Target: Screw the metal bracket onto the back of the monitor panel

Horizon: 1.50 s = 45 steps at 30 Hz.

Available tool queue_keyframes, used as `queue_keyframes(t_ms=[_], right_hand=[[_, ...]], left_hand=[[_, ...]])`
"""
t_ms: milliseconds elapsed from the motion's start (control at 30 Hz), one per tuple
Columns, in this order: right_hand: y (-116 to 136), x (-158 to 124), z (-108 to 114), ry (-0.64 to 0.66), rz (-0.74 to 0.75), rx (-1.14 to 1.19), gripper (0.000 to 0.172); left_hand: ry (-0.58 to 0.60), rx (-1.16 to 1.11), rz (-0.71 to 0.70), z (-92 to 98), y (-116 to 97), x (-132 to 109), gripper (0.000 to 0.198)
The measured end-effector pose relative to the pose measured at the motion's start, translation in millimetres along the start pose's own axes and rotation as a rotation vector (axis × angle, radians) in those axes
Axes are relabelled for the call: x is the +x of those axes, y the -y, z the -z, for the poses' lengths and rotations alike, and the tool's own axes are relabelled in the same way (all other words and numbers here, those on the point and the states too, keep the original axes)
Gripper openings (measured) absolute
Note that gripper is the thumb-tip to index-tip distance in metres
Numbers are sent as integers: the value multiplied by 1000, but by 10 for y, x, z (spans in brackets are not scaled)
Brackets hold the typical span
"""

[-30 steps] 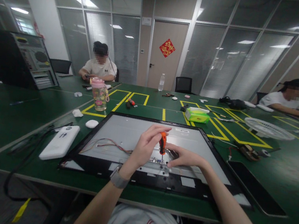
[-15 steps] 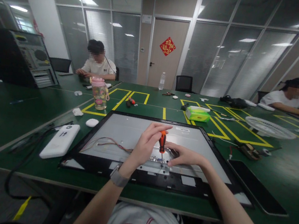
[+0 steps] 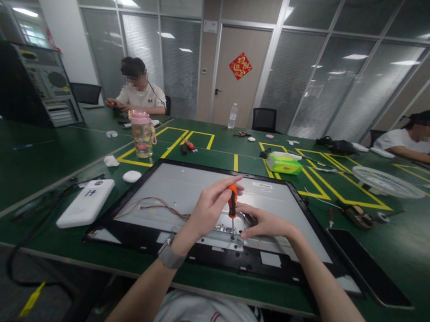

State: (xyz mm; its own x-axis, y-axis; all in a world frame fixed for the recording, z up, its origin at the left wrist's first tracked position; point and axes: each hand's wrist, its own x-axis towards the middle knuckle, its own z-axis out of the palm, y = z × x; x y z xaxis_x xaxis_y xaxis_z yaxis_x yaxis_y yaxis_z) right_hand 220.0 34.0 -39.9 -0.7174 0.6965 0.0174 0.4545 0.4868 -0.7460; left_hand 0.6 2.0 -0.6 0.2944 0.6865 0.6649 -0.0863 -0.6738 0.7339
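An orange and black screwdriver (image 3: pixel 233 202) stands nearly upright, its tip down at a metal strip along the lower part of the opened display panel (image 3: pixel 178 183). My left hand (image 3: pixel 210 204), with a watch at the wrist, holds the handle between palm and fingers, the fingers fairly straight. My right hand (image 3: pixel 266 224) rests low at the other side of the shaft, thumb and fingers apart over a small circuit board (image 3: pixel 223 229). Part of that board is hidden under both hands. Thin coloured wires (image 3: pixel 165 206) run left from it across the grey back.
A white power bank (image 3: pixel 86 204) lies left of the panel, a black phone (image 3: pixel 368 267) right of it. Beyond stand a pink-lidded bottle (image 3: pixel 142 137) and a green tissue pack (image 3: pixel 284 164). A computer case (image 3: pixel 24 83) is far left. Two people sit across the table.
The screwdriver handle has tilted slightly left with my left hand's fingers. My right hand stays almost in the same place.
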Motion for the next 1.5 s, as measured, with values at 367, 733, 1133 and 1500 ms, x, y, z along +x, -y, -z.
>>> queue_keyframes(t_ms=[367, 733, 1133, 1500], right_hand=[[41, -3, 9, 9, -43, -18, 81], [0, -12, 5, 1, -40, -7, 82], [-28, -2, 13, 20, -11, -11, 79], [3, -17, 21, 20, -51, -18, 82]], left_hand=[[-48, 300, -102, 6, -43, -36, 29], [-20, 325, -107, 81, -30, -135, 40], [-174, 159, -39, 46, 68, -191, 42], [-482, 411, -86, 206, -28, -196, 33]])
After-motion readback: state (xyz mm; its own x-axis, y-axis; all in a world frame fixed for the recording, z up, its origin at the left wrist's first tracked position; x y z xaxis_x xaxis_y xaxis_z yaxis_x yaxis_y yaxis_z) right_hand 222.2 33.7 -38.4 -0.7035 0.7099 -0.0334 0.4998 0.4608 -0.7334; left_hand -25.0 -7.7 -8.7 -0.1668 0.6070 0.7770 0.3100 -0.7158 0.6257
